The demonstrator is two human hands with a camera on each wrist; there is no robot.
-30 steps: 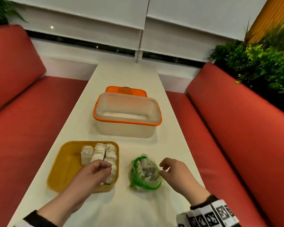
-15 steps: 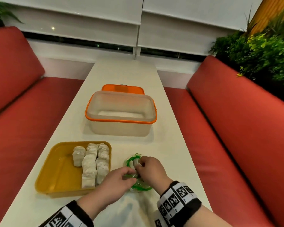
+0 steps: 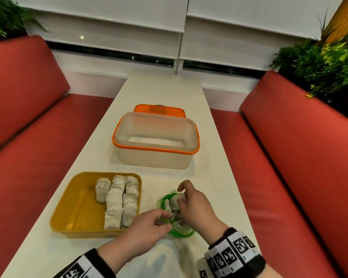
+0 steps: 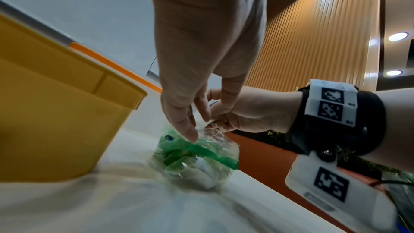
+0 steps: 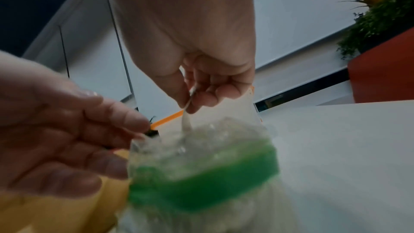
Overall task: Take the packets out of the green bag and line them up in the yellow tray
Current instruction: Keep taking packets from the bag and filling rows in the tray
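The green-banded clear bag point(image 3: 181, 232) sits on the white table just right of the yellow tray point(image 3: 78, 207). Several white packets point(image 3: 117, 199) lie in rows along the tray's right side. My left hand point(image 3: 165, 216) pinches the bag's near-left rim, seen close in the left wrist view point(image 4: 192, 134). My right hand point(image 3: 181, 199) is at the bag's mouth and pinches a white packet point(image 3: 176, 202) that stands half out of it. In the right wrist view the right hand point(image 5: 190, 104) grips that packet's thin edge above the bag point(image 5: 201, 183). More packets show through the plastic.
A clear box with an orange rim point(image 3: 155, 151) stands behind the tray and bag, its orange lid point(image 3: 159, 110) behind it. Red benches point(image 3: 28, 157) point(image 3: 289, 157) run along both sides of the narrow table point(image 3: 165, 93). Plants point(image 3: 329, 63) stand at the far right.
My left hand has left the tray and come across to pinch the bag's rim. My right hand has moved onto the bag's mouth and taken hold of a packet.
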